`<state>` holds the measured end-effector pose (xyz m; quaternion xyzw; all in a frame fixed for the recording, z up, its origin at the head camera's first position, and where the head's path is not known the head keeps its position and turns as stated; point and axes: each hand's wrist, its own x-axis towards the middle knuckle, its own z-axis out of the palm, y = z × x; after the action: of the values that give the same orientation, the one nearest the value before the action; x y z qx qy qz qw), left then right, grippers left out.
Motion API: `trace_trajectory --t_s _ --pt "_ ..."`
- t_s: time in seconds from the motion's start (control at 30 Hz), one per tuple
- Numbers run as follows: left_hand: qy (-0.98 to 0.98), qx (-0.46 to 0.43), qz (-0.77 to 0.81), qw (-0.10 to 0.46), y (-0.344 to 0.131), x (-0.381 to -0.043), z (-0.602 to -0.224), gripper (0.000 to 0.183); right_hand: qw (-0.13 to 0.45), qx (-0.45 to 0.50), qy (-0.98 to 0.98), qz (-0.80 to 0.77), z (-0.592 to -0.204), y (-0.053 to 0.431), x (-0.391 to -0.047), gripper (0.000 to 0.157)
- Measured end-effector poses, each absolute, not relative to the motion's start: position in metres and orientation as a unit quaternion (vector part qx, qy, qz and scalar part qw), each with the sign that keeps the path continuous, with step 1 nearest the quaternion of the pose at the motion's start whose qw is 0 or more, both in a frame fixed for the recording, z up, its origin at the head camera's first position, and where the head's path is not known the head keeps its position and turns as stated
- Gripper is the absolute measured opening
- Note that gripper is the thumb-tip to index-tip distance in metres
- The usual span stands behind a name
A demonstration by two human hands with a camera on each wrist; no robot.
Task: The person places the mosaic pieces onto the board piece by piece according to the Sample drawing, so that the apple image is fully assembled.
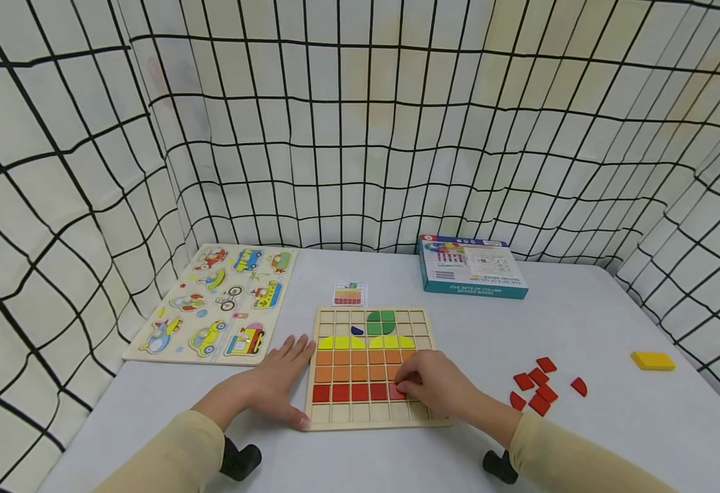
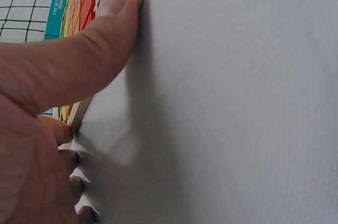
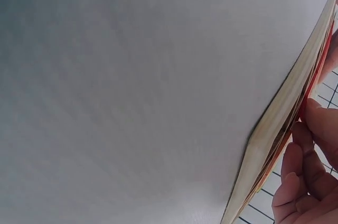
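A wooden grid board point(image 1: 372, 413) lies flat on the table, filled with rows of colored tiles. Yellow half-rounds, orange squares and a row of red squares point(image 1: 350, 392) sit in its cells, with green pieces point(image 1: 381, 322) and a small blue piece point(image 1: 357, 331) above. My left hand point(image 1: 276, 383) rests at the board's left edge, fingers extended, thumb on the near corner. With thumb and fingertips, my right hand point(image 1: 436, 382) pinches a red tile point(image 3: 302, 110) at the right end of the red row. Part of the board is hidden under that hand.
Several loose red pieces point(image 1: 538, 387) lie to the right, with a yellow block point(image 1: 653, 361) farther off. A vehicle puzzle board point(image 1: 224, 301) is at the left. Behind stand a small pattern card point(image 1: 350, 294) and a teal box point(image 1: 473, 267). Black netting point(image 1: 366, 123) surrounds the table.
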<state>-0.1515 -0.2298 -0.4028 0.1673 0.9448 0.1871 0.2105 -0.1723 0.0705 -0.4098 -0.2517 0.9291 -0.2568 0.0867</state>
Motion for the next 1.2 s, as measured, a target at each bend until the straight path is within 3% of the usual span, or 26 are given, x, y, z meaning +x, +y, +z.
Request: trace_trajectory --t_s 0.47,0.73,0.97,1.2 --pt "0.944 0.165 0.192 0.211 -0.229 -0.150 -0.402 0.123 0.081 -0.213 0.940 -0.255 -0.399 0.093 -0.179 0.009" --pt "0.945 0.166 0.191 0.209 -0.231 -0.150 -0.403 0.123 0.072 -0.167 0.956 -0.231 -0.391 0.192 -0.205 0.021" --pt "0.944 0.171 0.189 0.207 -0.231 -0.150 -0.401 0.122 0.112 -0.122 0.961 -0.222 -0.392 0.282 -0.221 0.028" --pt "0.943 0.174 0.190 0.209 -0.230 -0.150 -0.401 0.122 0.138 -0.132 0.961 -0.197 -0.395 0.311 -0.225 0.028"
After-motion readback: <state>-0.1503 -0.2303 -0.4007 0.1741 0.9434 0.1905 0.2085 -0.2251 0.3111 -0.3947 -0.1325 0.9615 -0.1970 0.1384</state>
